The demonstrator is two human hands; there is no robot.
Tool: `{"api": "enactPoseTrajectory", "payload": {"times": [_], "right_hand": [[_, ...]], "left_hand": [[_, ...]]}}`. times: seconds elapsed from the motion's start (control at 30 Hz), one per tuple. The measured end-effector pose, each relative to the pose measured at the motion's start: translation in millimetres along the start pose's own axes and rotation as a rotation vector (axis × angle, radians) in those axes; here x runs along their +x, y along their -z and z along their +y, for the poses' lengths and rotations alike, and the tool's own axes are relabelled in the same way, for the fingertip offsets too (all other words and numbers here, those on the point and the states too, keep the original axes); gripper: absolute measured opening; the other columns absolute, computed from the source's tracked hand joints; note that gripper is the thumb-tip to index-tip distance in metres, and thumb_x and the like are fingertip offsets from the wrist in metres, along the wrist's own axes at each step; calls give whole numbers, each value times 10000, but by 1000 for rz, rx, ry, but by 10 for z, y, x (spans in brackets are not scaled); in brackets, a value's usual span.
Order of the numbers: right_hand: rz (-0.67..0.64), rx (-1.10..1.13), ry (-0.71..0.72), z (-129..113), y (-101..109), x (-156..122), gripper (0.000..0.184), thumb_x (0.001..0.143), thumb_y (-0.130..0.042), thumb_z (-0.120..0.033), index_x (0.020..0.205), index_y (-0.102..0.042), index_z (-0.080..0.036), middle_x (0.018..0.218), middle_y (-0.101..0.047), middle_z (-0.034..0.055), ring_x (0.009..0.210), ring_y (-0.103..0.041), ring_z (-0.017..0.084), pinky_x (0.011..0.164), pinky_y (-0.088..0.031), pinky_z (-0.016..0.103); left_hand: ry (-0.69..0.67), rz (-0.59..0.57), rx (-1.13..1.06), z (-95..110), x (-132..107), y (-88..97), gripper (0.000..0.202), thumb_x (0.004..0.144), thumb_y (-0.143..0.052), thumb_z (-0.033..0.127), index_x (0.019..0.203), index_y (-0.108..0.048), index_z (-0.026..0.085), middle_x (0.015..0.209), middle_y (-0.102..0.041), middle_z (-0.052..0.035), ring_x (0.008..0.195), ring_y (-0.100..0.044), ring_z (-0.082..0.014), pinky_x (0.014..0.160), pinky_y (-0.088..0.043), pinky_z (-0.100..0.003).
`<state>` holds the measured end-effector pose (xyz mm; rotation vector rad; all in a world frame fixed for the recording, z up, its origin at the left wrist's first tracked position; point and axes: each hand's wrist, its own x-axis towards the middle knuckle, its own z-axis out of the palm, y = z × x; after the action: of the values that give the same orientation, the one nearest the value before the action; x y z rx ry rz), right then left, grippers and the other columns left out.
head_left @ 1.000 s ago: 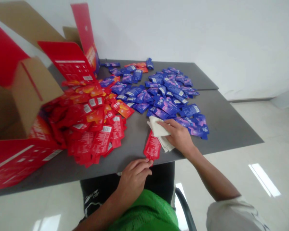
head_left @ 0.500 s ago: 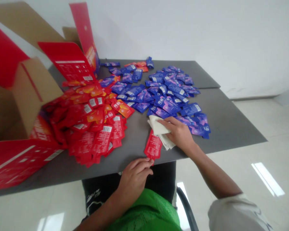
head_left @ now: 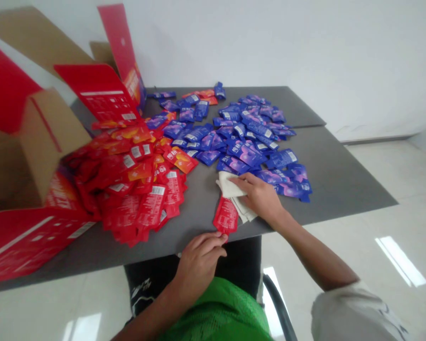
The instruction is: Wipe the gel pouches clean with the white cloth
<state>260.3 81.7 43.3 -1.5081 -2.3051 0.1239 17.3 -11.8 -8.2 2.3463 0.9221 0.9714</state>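
A red sachet [head_left: 226,216] lies label side up at the table's near edge. My left hand [head_left: 201,258] pinches its near end between the fingertips. My right hand [head_left: 259,195] grips a folded cream cloth [head_left: 230,183], which covers the far end of the sachet. A loose flap of the cloth hangs out under my right palm. Just beyond my right hand is a heap of blue-purple sachets [head_left: 246,151]. Left of my hands rises a big pile of red and orange sachets [head_left: 138,189].
An open red cardboard box [head_left: 31,246] stands at the left with its flaps up, and another red box [head_left: 128,61] is behind it. Orange and blue sachets [head_left: 206,94] are scattered at the back of the grey table [head_left: 348,184]. A white wall [head_left: 270,42] runs behind the table.
My right hand and the cloth have shifted very slightly left over the red sachet. My left hand keeps its pinch on the near end. The camera view has moved a little.
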Motion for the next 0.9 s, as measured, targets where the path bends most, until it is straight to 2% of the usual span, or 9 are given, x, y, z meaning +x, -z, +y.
{"api": "enactPoseTrajectory", "payload": {"times": [0.1,0.2,0.3,0.4,0.5,0.63,0.77,0.83,0.9], "right_hand": [[33,67,68,-206,31,-218,581,872,-583,-28,1404,-637,-255,1247,-696,93,1068,-708,237,863,-594,309],[-43,183,158,-404,-40,-472,505,907,-615,-93,1378,-644,-274,1243,-709,72,1051,-719,213,862,-595,295],[-100,204,99,-334,-117,-417,516,883,-630,-61,1349,-657,-281,1266,-706,57,1061,-721,202,848,-591,271],[-57,99,-36,-78,-95,-124,556,848,-614,-17,1352,-666,-247,1247,-701,78,1030,-723,224,828,-594,281],[14,13,-70,44,20,42,543,845,-593,-13,1344,-676,-211,1205,-708,95,994,-723,240,815,-597,300],[65,107,61,-207,122,-235,555,891,-595,-64,1408,-623,-266,1250,-695,82,1065,-713,222,869,-589,289],[-98,174,186,-465,29,-594,476,922,-616,-112,1373,-637,-264,1243,-719,75,1057,-726,218,858,-598,301],[-133,209,167,-448,-49,-606,481,907,-638,-100,1357,-644,-269,1248,-720,66,1045,-730,208,866,-597,296],[-117,217,100,-338,-103,-488,502,888,-655,-82,1350,-653,-278,1262,-710,60,1041,-730,199,854,-592,274]], "left_hand": [[-3,-4,22,1,-5,2,268,979,-515,41,899,-714,201,1061,-774,-23,1065,-685,-197,934,-564,-346],[14,-7,80,4,-13,-4,273,959,-534,47,883,-729,222,897,-756,-21,902,-677,-203,812,-578,-347],[9,-17,55,5,-10,-7,264,952,-537,34,892,-723,212,963,-766,-26,969,-684,-202,862,-582,-348],[-13,-8,19,7,2,-3,260,955,-529,15,906,-711,193,1112,-771,-28,1116,-677,-195,976,-561,-350],[-4,2,27,11,8,-1,266,959,-526,14,901,-712,197,1116,-774,-19,1110,-684,-188,965,-568,-348],[-9,3,51,12,7,0,285,945,-522,2,901,-724,198,1079,-775,-31,1077,-686,-187,929,-579,-343],[-46,13,134,6,-1,-2,271,945,-540,27,868,-735,199,868,-748,-40,878,-672,-210,789,-588,-357],[-40,7,131,6,-6,-6,259,960,-540,46,872,-732,197,879,-749,-40,884,-668,-215,785,-583,-362],[-22,-3,86,9,-12,-12,257,980,-522,51,899,-722,191,992,-767,-39,988,-679,-210,862,-578,-362]]}}
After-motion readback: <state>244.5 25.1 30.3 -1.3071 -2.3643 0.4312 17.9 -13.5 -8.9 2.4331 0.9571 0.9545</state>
